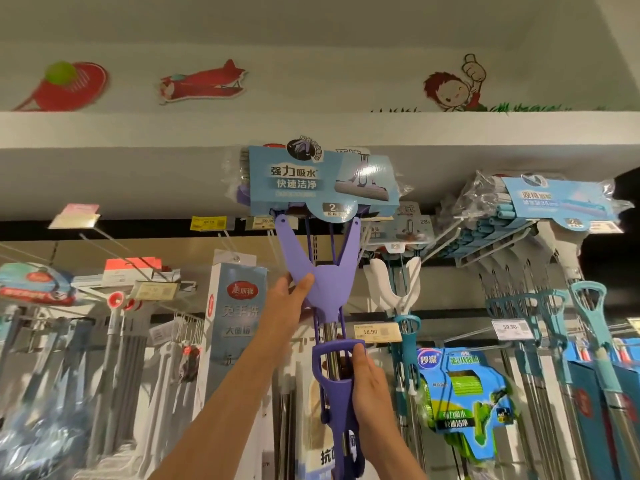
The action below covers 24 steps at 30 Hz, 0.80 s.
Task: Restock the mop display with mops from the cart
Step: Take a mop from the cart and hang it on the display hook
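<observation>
Purple mop (320,258) is up at the top rail with its head by the hooks, left hand (289,299) gripping the yoke, right hand (367,382) wrapped round the lever, and it could easily miss the hook and drop.

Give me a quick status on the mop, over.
Left hand grips purple mop at its yoke, right hand on the wringer handle. Mop head raised to top row. White mop hangs close on the right.

Wall stickers above — red plane (202,84), cartoon child (453,87); yellow price tag (208,223).
</observation>
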Each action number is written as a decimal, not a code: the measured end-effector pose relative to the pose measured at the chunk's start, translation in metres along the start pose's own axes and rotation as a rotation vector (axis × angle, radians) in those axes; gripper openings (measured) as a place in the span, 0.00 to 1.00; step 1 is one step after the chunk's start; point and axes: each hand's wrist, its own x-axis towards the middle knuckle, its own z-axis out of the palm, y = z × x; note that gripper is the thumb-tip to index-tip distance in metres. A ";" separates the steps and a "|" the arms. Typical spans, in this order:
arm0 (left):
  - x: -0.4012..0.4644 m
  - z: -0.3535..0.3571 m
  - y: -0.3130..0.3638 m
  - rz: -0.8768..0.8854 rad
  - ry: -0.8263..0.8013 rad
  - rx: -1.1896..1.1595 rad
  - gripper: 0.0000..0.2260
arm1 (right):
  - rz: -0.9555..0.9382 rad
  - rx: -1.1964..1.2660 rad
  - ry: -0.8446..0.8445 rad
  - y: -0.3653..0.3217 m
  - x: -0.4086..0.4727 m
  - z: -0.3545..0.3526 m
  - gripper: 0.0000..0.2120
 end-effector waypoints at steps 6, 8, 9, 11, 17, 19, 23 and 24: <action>0.019 -0.011 0.002 -0.013 -0.038 0.037 0.09 | -0.026 -0.002 0.034 -0.004 0.042 0.021 0.20; 0.027 -0.012 0.000 -0.014 -0.018 0.039 0.08 | -0.013 -0.001 0.053 -0.005 0.054 0.027 0.21; 0.030 -0.013 -0.001 -0.002 -0.012 0.050 0.08 | -0.002 0.002 0.054 -0.006 0.059 0.029 0.21; 0.037 -0.014 -0.004 0.019 -0.002 0.050 0.08 | 0.013 -0.008 0.051 -0.004 0.068 0.032 0.22; 0.053 -0.024 -0.016 0.018 -0.009 -0.039 0.05 | 0.006 -0.008 0.106 0.001 0.087 0.037 0.21; 0.059 -0.027 -0.019 0.012 0.001 -0.055 0.04 | -0.001 -0.038 0.100 0.002 0.091 0.037 0.21; 0.070 -0.030 -0.025 0.032 0.008 -0.084 0.05 | 0.003 -0.061 0.098 0.007 0.102 0.036 0.23; 0.073 -0.030 -0.028 0.035 0.008 -0.080 0.05 | 0.001 -0.061 0.101 0.009 0.105 0.036 0.23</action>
